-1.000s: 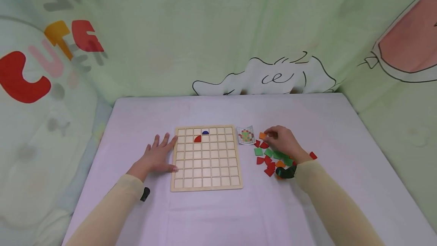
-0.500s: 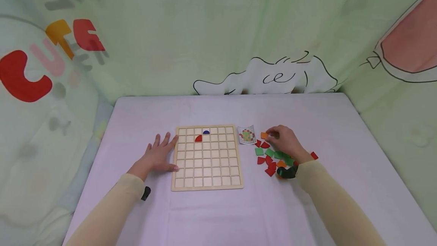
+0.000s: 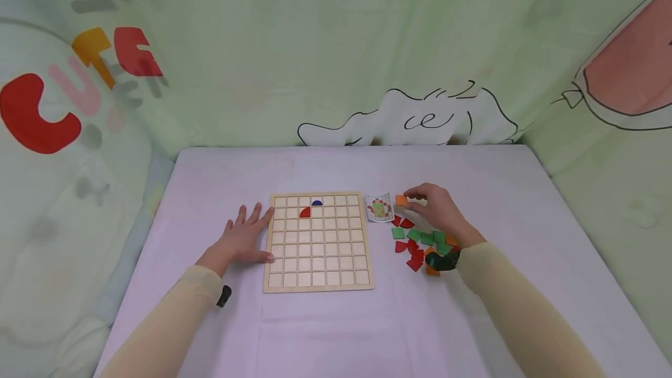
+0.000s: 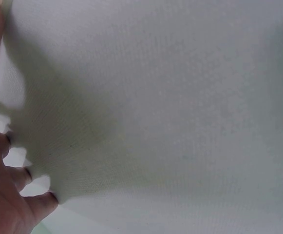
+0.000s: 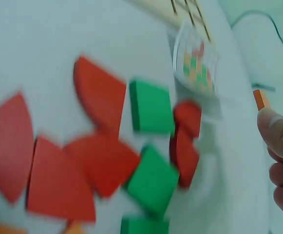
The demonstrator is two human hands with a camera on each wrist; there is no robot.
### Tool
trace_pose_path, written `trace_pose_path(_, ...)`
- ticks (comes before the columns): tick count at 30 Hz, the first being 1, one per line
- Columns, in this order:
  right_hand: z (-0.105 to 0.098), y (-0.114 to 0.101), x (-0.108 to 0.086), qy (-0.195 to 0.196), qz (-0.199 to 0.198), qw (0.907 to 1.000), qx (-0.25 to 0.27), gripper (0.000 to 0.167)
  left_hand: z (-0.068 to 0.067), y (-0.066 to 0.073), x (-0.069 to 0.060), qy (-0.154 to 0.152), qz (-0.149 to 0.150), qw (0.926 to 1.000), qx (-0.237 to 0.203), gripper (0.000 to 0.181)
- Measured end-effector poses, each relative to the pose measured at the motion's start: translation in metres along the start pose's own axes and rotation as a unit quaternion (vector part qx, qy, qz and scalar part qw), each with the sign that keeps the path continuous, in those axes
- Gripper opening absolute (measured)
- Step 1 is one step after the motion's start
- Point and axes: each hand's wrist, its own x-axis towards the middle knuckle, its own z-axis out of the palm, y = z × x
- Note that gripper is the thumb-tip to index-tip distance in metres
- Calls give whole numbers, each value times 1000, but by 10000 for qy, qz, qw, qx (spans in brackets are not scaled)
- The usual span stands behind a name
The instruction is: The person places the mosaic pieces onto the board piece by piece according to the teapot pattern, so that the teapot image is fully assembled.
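Note:
Between the thumb and fingers of my right hand (image 3: pixel 437 209) I pinch an orange square tile (image 3: pixel 401 200), just right of the small pattern card (image 3: pixel 379 207). The right wrist view shows the same orange tile (image 5: pixel 260 99) at the fingertips. My left hand (image 3: pixel 242 242) rests with spread fingers at the left edge of a wooden grid board (image 3: pixel 318 290). In the board's upper rows lie a red quarter-circle tile (image 3: pixel 305 213) and a blue half-circle tile (image 3: pixel 317 203). In the left wrist view, my left fingers touch the cloth beside the board's edge.
Below my right hand lies a loose pile of green square tiles (image 3: pixel 398 233), red curved tiles (image 3: pixel 401 247) and a few orange ones (image 3: pixel 433 271). A white cloth covers the table (image 3: pixel 325 337). A printed curtain (image 3: pixel 336 45) hangs behind it.
My right hand has moved slightly away from me and left, carrying the orange tile up from the pile's far end towards the card. My left hand has stayed in place.

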Motion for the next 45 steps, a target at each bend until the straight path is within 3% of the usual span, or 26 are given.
trace_pose_path(14,36,-69,25,-293,-939,9944,376,29,0,-2,1,19,-91,9999,-64,114)
trace_pose_path(22,69,-104,38,-542,-945,9935,343,28,0,-1,1,70,-105,9999,-69,113)
trace_pose_path(29,92,-117,44,-632,-920,9935,215,28,3,-1,1,51,-104,9999,-81,114)
trace_pose_path(45,106,-129,48,-550,-998,9932,-228,24,5,-5,5,94,-79,9999,-44,115)
